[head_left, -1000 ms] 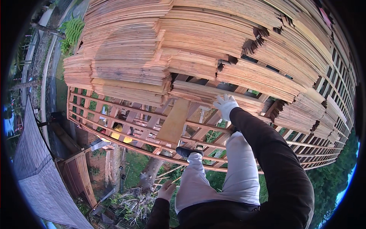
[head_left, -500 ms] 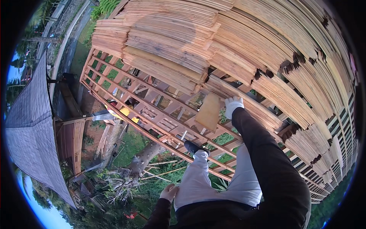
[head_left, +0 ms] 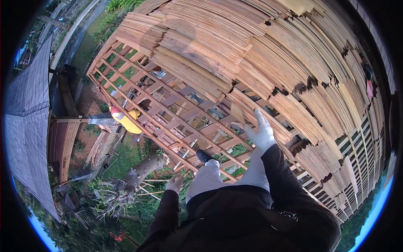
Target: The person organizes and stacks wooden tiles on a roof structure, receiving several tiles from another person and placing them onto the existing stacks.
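Observation:
My right hand (head_left: 261, 131), in a white glove, is stretched out with thumb and fingers apart and holds nothing. It hovers over my right thigh, beside the lowest row of wooden shingles (head_left: 258, 115). Just beyond its fingers a pale thin wooden shingle (head_left: 237, 112) shows at the end of that row, partly hidden. My left hand (head_left: 174, 184), also gloved, hangs low beside my left leg. Its fingers look curled, and no object shows in them. Below it are branches and grass.
Open roof battens (head_left: 168, 111) with gaps between them run under my dark shoe (head_left: 204, 156). Overlapping shingles (head_left: 201, 38) cover the upper slope. Down on the ground a person in yellow (head_left: 128, 119) stands near a tree trunk (head_left: 147, 170). A grey roof (head_left: 29, 113) rises at the left.
My right hand has opened from a closed shape and drawn back toward me. The pale shingle beside it now shows less of its face. The person in yellow has come further into view.

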Demonstrator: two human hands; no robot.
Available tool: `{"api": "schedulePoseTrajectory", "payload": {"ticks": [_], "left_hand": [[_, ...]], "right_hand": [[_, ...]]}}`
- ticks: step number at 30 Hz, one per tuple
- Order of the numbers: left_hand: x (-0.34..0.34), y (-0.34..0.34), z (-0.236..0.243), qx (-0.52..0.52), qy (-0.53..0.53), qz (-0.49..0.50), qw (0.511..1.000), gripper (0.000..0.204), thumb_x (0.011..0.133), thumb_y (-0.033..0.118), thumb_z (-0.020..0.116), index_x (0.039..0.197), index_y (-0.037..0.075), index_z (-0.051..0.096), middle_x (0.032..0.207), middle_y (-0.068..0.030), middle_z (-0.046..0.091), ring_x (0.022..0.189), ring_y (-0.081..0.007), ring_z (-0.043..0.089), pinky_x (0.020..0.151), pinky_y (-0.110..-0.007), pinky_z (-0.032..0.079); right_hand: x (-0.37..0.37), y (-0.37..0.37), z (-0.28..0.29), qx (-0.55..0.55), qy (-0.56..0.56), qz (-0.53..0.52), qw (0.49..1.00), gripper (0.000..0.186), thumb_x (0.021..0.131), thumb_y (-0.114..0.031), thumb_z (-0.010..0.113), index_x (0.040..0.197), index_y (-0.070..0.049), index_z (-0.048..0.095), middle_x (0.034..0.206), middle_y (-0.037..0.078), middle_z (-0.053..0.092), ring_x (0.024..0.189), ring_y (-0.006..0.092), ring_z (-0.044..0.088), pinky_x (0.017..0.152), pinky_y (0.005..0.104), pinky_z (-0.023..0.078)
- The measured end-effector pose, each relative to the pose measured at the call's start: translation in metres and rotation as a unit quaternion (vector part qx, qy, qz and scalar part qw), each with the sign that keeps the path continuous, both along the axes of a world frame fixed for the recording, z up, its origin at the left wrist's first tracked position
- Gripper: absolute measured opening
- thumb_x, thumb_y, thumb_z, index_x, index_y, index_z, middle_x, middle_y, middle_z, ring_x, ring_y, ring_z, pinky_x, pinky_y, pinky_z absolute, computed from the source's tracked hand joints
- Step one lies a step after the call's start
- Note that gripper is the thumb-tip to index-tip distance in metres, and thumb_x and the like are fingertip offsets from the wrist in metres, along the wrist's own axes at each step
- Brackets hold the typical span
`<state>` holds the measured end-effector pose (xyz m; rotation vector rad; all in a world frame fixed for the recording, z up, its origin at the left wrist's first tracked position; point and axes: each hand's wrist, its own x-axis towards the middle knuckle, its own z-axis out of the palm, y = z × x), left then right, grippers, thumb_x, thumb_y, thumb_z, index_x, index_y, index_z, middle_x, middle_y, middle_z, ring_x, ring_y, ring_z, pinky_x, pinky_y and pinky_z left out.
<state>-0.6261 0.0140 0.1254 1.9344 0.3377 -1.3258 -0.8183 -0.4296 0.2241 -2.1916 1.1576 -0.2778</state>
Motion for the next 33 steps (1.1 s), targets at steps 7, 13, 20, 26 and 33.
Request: {"api": "schedulePoseTrajectory", "payload": {"ticks": [7, 13, 20, 26, 33], "left_hand": [[0.011, 0.008, 0.021, -0.051, 0.002, 0.085, 0.995, 0.032, 0.089, 0.026, 0.071, 0.109, 0.002, 0.063, 0.079, -0.0001, 0.061, 0.066, -0.01, 0.055, 0.055, -0.025, 0.041], [0.014, 0.096, -0.031, 0.034, 0.078, 0.068, 0.994, 0.056, 0.089, 0.037, 0.07, 0.135, 0.011, 0.051, 0.115, -0.0065, 0.064, 0.092, -0.0268, 0.066, 0.076, -0.041, 0.051], [0.018, 0.089, -0.003, 0.061, 0.073, 0.1, 0.99, 0.044, 0.09, 0.034, 0.066, 0.125, 0.009, 0.058, 0.106, -0.0082, 0.065, 0.092, -0.0258, 0.066, 0.074, -0.039, 0.051], [0.023, 0.103, -0.001, 0.019, 0.051, 0.13, 0.99, 0.05, 0.093, 0.036, 0.062, 0.136, 0.011, 0.053, 0.112, -0.0102, 0.06, 0.105, -0.0282, 0.062, 0.085, -0.043, 0.049], [0.024, 0.121, 0.0, 0.041, 0.056, 0.147, 0.987, 0.036, 0.092, 0.032, 0.061, 0.121, 0.01, 0.061, 0.098, -0.0036, 0.059, 0.087, -0.0203, 0.063, 0.066, -0.035, 0.048]], "right_hand": [[0.047, -0.005, 0.029, 0.087, 0.135, 0.145, 0.976, 0.047, 0.088, -0.024, 0.058, 0.129, -0.002, 0.053, 0.11, 0.028, 0.065, 0.106, 0.0424, 0.062, 0.091, 0.0461, 0.05], [0.059, 0.001, -0.01, -0.012, 0.186, 0.098, 0.978, 0.041, 0.094, -0.028, 0.056, 0.126, -0.002, 0.057, 0.101, 0.026, 0.069, 0.098, 0.042, 0.066, 0.086, 0.0495, 0.052], [0.067, -0.005, -0.007, 0.018, 0.264, 0.084, 0.961, 0.045, 0.09, -0.033, 0.059, 0.122, -0.002, 0.062, 0.104, 0.027, 0.069, 0.101, 0.0413, 0.066, 0.089, 0.0475, 0.052], [0.115, 0.009, 0.026, -0.026, 0.247, 0.045, 0.967, 0.046, 0.085, -0.042, 0.062, 0.105, -0.001, 0.068, 0.105, 0.026, 0.069, 0.101, 0.0396, 0.067, 0.089, 0.0461, 0.052], [0.111, -0.008, -0.014, -0.01, 0.286, 0.029, 0.958, 0.035, 0.087, -0.038, 0.058, 0.102, -0.01, 0.073, 0.099, 0.021, 0.071, 0.097, 0.0378, 0.068, 0.088, 0.0469, 0.053]]}}
